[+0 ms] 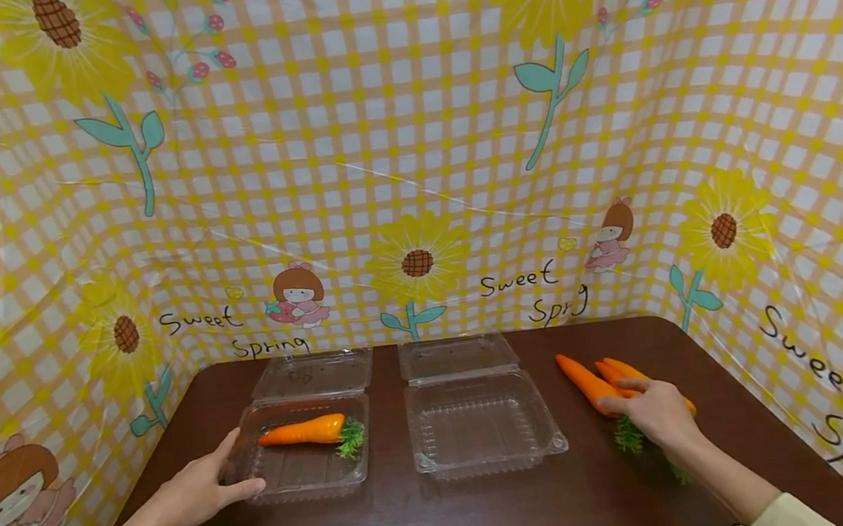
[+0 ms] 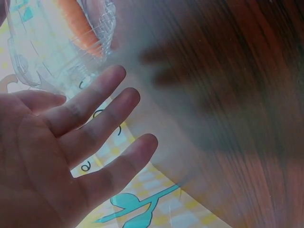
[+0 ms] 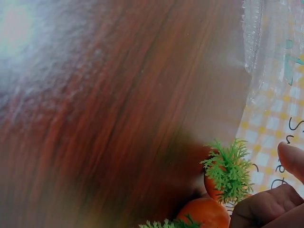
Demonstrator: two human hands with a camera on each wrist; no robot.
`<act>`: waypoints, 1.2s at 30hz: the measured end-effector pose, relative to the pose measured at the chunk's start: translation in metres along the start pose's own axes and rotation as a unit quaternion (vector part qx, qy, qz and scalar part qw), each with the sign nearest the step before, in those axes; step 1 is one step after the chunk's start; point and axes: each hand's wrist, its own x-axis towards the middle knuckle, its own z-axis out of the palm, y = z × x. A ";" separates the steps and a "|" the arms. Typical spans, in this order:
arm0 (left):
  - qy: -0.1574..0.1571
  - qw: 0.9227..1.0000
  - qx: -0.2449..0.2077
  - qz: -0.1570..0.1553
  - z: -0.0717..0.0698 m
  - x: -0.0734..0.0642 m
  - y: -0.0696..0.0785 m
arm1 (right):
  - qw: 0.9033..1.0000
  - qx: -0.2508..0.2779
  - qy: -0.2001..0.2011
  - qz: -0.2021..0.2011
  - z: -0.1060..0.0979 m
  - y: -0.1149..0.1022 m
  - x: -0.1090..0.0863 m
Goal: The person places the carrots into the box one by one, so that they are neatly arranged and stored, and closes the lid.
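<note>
In the head view, my left hand (image 1: 193,492) is beside the left edge of a clear plastic clamshell box (image 1: 290,479). Its fingers are spread and fairly straight, as the left wrist view also shows. One orange carrot (image 1: 302,431) with a green leafy top lies in that box. At the right, my right hand (image 1: 656,414) is over a group of carrots (image 1: 580,378), its fingertips at them and partly covering them. The right wrist view shows the thumb apart from the bent fingers, next to a carrot's green top (image 3: 229,171). Whether the fingertips press a carrot is hidden.
A second clear clamshell box (image 1: 481,425), lid folded back, stands in the middle of the dark brown table (image 1: 398,516). The left box's lid (image 1: 314,374) is also folded back. A checked sunflower cloth (image 1: 410,130) rises behind and at both sides.
</note>
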 end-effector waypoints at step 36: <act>0.019 1.000 0.007 0.002 0.003 0.001 0.001 | 0.998 -0.057 0.012 0.007 0.014 0.013 0.017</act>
